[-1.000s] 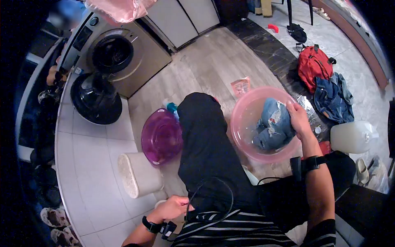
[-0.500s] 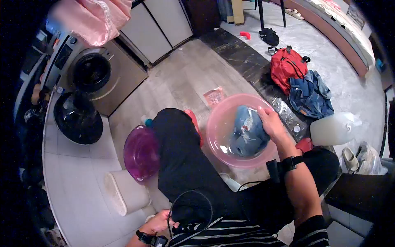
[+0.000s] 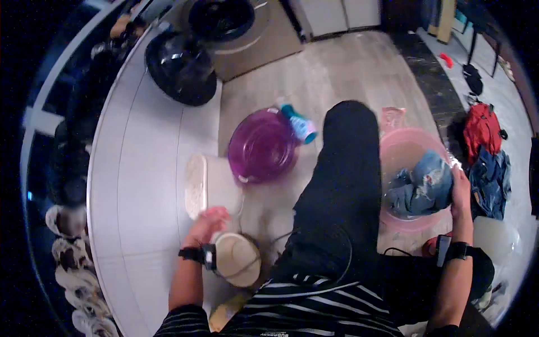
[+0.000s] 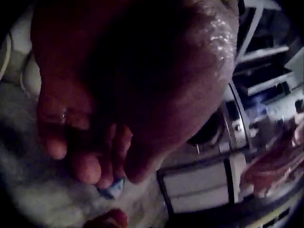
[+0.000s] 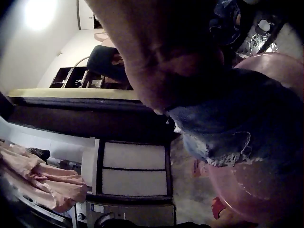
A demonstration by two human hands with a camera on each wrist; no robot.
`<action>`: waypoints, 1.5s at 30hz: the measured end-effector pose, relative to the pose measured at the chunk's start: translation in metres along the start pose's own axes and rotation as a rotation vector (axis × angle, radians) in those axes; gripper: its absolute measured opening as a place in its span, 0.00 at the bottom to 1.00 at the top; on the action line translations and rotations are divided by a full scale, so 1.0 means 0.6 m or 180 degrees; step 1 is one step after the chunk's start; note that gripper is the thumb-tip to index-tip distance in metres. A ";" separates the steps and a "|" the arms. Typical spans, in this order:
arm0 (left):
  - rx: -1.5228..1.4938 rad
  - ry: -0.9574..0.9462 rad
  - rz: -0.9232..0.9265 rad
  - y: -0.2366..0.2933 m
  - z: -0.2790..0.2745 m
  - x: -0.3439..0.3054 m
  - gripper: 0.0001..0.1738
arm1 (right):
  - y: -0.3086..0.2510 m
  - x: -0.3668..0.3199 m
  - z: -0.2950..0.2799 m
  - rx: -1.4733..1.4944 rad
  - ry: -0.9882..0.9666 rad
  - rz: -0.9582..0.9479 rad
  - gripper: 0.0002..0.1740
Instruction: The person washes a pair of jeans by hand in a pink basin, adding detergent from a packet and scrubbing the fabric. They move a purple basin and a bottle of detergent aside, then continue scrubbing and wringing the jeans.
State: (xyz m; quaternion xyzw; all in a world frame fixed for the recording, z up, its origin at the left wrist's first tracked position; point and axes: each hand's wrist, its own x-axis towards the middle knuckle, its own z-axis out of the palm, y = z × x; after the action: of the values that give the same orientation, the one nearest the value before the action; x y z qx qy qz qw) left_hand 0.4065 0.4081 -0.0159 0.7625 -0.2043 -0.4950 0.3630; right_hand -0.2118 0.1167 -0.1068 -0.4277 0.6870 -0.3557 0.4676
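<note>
My right hand (image 3: 461,194) grips the wet blue jeans (image 3: 432,177) at the right side of the pink basin (image 3: 414,224). The jeans, with a ripped, frayed patch, are bunched up in cloudy water. In the right wrist view the denim (image 5: 223,123) hangs from the hand (image 5: 175,80) over the basin's rim; most fingers are hidden. My left hand (image 3: 209,224) hovers with loosely bent fingers above a cream round container (image 3: 238,261), beside an off-white bin (image 3: 222,182). Nothing lies in the left palm (image 4: 142,95), which looks wet.
A purple basin (image 3: 261,149) and a blue bottle (image 3: 300,126) stand on the floor left of my leg. The washing machine (image 3: 258,53) has its round door (image 3: 182,70) swung out. To the right lie a red backpack (image 3: 482,128), dark jeans (image 3: 490,182) and a whitish jug (image 3: 495,238).
The head view has swung left. My left hand has risen from my lap to out over the cream container, its fingers loosened. The right hand still holds the jeans in the basin.
</note>
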 end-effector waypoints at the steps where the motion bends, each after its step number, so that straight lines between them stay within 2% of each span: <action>1: -0.0387 0.0572 -0.0253 -0.019 -0.038 0.008 0.14 | 0.009 0.009 -0.002 0.0363 -0.0143 0.0134 0.30; 2: -0.0625 0.0956 -0.0147 -0.036 -0.065 0.003 0.15 | 0.030 0.028 -0.008 0.0280 -0.0183 -0.0027 0.30; 4: -0.0862 0.1590 -0.0430 -0.088 -0.127 0.002 0.16 | 0.014 0.025 -0.007 0.0157 -0.0151 0.0090 0.29; 7: -0.1423 0.1140 -0.1008 -0.269 -0.286 0.033 0.15 | 0.045 0.049 -0.021 0.0367 -0.0309 0.0151 0.29; 9: -0.1462 0.0773 -0.0890 -0.364 -0.324 0.021 0.13 | 0.062 0.063 -0.031 0.0355 -0.0390 0.0175 0.30; 11: -0.1470 0.1115 -0.0869 -0.395 -0.287 0.000 0.13 | 0.064 0.064 -0.036 0.0354 -0.0381 0.0151 0.30; 14: 0.3515 0.0151 -0.1310 -0.448 -0.246 0.028 0.16 | 0.077 0.078 -0.048 -0.0097 -0.0089 0.0061 0.29; 15: 0.2767 0.0431 -0.1561 -0.463 -0.217 0.028 0.18 | 0.074 0.076 -0.048 0.0029 -0.0192 0.0110 0.29; 17: 0.3472 -0.0284 -0.1204 -0.447 -0.148 0.023 0.23 | 0.065 0.066 -0.043 0.0279 -0.0402 0.0225 0.28; 19: 0.4260 -0.0740 -0.0687 -0.417 -0.078 0.020 0.26 | 0.063 0.063 -0.041 0.0275 -0.0577 0.0137 0.26; 20: 0.3653 -0.0179 -0.0861 -0.426 -0.041 0.021 0.27 | 0.063 0.063 -0.043 0.0278 -0.0644 0.0086 0.26; 22: 0.2978 0.0322 -0.1318 -0.447 -0.005 0.041 0.30 | 0.063 0.061 -0.042 -0.0264 -0.0351 -0.0073 0.22; 24: 0.2873 0.0259 -0.1989 -0.494 0.011 0.060 0.31 | 0.058 0.044 -0.035 -0.0010 -0.0334 -0.0001 0.22; 25: 0.2928 0.0192 -0.2072 -0.510 0.014 0.063 0.31 | 0.023 0.020 -0.015 -0.0077 -0.0298 0.0141 0.22; 28: 0.3203 0.0038 -0.2102 -0.543 0.018 0.061 0.30 | 0.023 0.016 -0.010 -0.0342 -0.0051 0.0197 0.23; 30: 0.3328 0.0026 -0.2099 -0.552 0.025 0.059 0.29 | 0.031 0.012 -0.001 -0.0035 0.0033 0.0058 0.21; 32: 0.3452 0.0026 -0.2088 -0.559 0.034 0.066 0.28 | 0.056 0.026 -0.020 -0.0614 -0.0005 0.0109 0.20; 34: 0.3563 0.0042 -0.2065 -0.562 0.042 0.070 0.28 | 0.013 -0.008 0.010 -0.0322 0.0202 0.0116 0.24; 36: 0.3639 0.0078 -0.2027 -0.557 0.049 0.076 0.27 | -0.016 -0.026 0.021 -0.0461 0.0186 0.0247 0.23; 41: 0.3735 0.0139 -0.1845 -0.554 0.057 0.099 0.26 | 0.027 -0.006 0.014 -0.0091 0.0072 0.0127 0.23; 45: 0.3780 0.0155 -0.1717 -0.543 0.061 0.104 0.24 | 0.006 -0.019 0.019 -0.0168 0.0062 0.0239 0.24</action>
State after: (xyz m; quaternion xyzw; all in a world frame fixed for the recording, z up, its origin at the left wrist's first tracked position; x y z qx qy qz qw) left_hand 0.3847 0.5663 -0.3091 0.8689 -0.2362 -0.3543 -0.2525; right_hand -0.1995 0.1276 -0.1097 -0.4104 0.7162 -0.3238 0.4624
